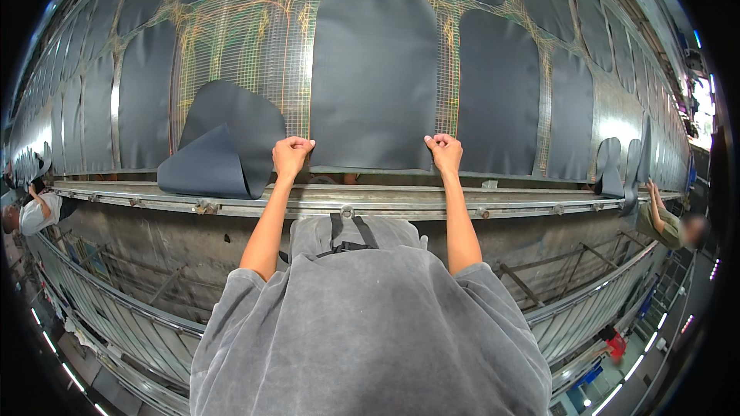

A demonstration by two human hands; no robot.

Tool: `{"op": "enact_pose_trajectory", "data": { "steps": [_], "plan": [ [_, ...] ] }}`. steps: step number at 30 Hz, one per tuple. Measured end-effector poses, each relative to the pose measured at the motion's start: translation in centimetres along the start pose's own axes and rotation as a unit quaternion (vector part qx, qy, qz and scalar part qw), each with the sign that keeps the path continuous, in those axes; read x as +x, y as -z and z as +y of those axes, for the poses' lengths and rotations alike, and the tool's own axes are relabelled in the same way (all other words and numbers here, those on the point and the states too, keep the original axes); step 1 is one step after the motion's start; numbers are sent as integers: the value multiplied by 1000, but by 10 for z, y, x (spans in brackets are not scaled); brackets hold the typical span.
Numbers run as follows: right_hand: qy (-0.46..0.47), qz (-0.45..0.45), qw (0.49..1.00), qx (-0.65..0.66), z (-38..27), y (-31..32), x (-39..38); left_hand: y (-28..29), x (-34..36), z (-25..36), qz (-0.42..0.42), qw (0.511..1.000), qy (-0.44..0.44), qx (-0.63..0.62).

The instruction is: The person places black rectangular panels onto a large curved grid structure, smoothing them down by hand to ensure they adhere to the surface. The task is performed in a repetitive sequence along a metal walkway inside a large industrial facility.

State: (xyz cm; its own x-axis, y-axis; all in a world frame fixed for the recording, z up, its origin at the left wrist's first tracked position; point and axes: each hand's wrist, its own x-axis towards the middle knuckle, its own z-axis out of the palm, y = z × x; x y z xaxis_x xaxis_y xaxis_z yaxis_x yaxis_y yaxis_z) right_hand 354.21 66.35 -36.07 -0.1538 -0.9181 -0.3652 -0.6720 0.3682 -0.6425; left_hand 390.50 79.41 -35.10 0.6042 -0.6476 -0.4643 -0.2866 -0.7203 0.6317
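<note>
At the left, a dark sheet [223, 127] lies partly folded on the line-marked table [247, 35], just beside the left hand [290, 157], which pinches the middle dark panel [374, 81] by its near left corner. This panel lies flat between both hands; the right hand [445, 156] has its fingertips closed at the near right corner, and farther right lies another dark panel [499, 92].

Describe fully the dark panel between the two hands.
The panel is dark grey, smooth and softly sheened, perhaps leatherlike sheet, with rounded far corners; the near edge runs almost straight. It lies nearly flat on the table, between coloured line markings. The left hand and right hand pinch its near corners.
</note>
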Motion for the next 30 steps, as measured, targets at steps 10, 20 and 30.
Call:
{"op": "enact_pose_trajectory", "data": {
  "steps": [10,20,30],
  "plan": [
    [-2,8,1000,-1,-2,1,-1,-1,-1,0,1,1000,0,-1],
    [15,21,1000,2,-6,1,-5,-2,0,-1,11,1000,-5,2],
    [5,20,1000,1,-7,-1,-5,2,0,1,1,1000,2,4]
  ]
}}
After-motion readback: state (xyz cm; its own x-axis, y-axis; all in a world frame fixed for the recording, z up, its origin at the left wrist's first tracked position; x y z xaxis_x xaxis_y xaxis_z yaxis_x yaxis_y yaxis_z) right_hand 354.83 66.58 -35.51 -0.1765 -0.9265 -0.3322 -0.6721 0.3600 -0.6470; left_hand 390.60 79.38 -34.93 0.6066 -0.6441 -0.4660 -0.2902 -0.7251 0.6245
